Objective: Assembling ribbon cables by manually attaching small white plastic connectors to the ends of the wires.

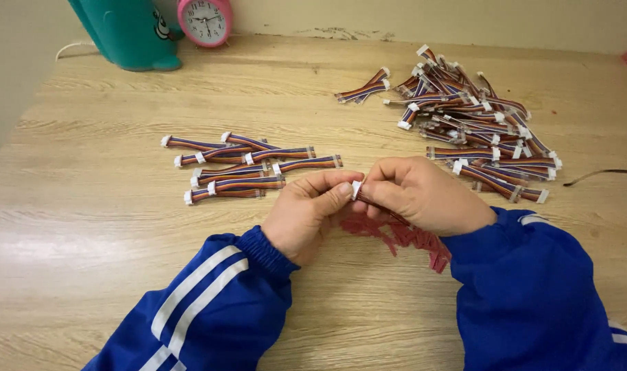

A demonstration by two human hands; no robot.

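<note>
Over a wooden surface (86, 227), the left hand (306, 213) and right hand (423, 196) pinch closed on one short ribbon cable (360, 190) by its white connector. Red ties (402, 237) lie beneath. At eleven o'clock sits a neat cable row (248, 168); at one o'clock, a loose pile (478, 124); farthest, a pink clock (205, 20).
</note>
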